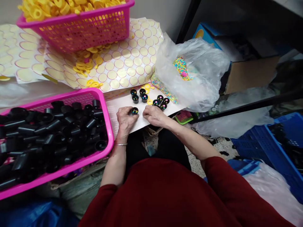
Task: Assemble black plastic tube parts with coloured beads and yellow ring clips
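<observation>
My left hand [126, 118] is curled around a small round black cup [134, 111] with coloured beads inside, held upright at the white work surface [139, 124]. Just right of it, my right hand [153, 116] is closed, its fingertips pinched together; whatever they hold, if anything, is hidden. Two small groups of similar black cups stand beyond my hands: one group [144, 98] straight ahead, the other [160, 98] to the right. Coloured beads show in these cups. Yellow ring-shaped pieces [149, 101] lie between and behind the groups.
A pink basket [109, 126] full of black cylindrical parts stands at left. Behind it, another pink basket [129, 23] heaped with yellow pieces rests on sheets of round stickers [124, 82]. A clear plastic bag [203, 75] with coloured beads [180, 67] lies at right, beside a cardboard box [251, 74].
</observation>
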Tool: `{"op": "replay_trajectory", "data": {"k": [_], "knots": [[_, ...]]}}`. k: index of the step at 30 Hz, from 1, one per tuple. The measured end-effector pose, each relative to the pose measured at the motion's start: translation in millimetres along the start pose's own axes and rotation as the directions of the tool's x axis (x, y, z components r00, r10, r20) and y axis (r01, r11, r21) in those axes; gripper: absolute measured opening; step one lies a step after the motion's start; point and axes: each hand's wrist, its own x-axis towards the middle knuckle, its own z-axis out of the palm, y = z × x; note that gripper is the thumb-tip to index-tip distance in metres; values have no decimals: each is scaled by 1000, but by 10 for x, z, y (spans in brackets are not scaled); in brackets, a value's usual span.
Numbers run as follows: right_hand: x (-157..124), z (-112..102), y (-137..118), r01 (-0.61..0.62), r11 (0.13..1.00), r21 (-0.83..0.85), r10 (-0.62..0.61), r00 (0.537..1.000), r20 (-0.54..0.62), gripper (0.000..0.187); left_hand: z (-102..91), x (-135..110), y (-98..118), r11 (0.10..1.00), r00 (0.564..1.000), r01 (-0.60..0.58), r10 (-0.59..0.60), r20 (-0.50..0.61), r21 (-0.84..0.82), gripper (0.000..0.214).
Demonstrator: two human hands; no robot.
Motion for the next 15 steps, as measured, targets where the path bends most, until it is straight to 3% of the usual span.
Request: {"op": "replay_trajectory", "data": {"k": [3,7,10,15], "knots": [[30,182,-62,-181,981,-66,182,983,11,28,-25,-24,10,1000,999,6,-5,35,-23,28],[97,227,-79,-337,941,-34,338,941,14,30,-27,-41,9,999,999,16,-14,37,-39,27],[100,211,-126,-356,934,-45,356,934,7,31,-9,-41,-6,999,1000,-4,5,21,-48,27],[92,213,-162,-282,956,-78,285,958,33,31,16,-51,-36,998,999,-51,52,10,-24,27]]}}
